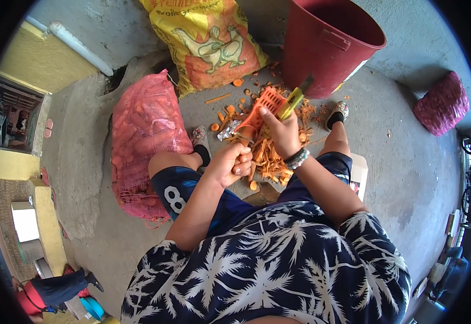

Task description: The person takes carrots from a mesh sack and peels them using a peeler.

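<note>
Low in front of me, my left hand (230,165) is closed in a fist; what it holds, if anything, is hidden. Just to its right and a little farther out, my right hand (283,135) wraps round a yellow-handled knife (289,107), its dark blade tilted up toward the bucket. An orange slotted plastic basket (269,101) lies right by the right thumb; I cannot tell whether the thumb touches it. Beneath both hands spreads a pile of carrot peelings (270,162), with cut carrot rounds (237,82) scattered beyond. A crumpled silvery wrapper (228,130) lies left of the basket.
A pink mesh sack of carrots (146,135) leans by my left leg. Beyond stand a printed yellow sack (214,51) and a tall red bucket (322,48). A purple mesh sack (441,105) rests at the right wall. A white box (359,171) sits beside my right thigh.
</note>
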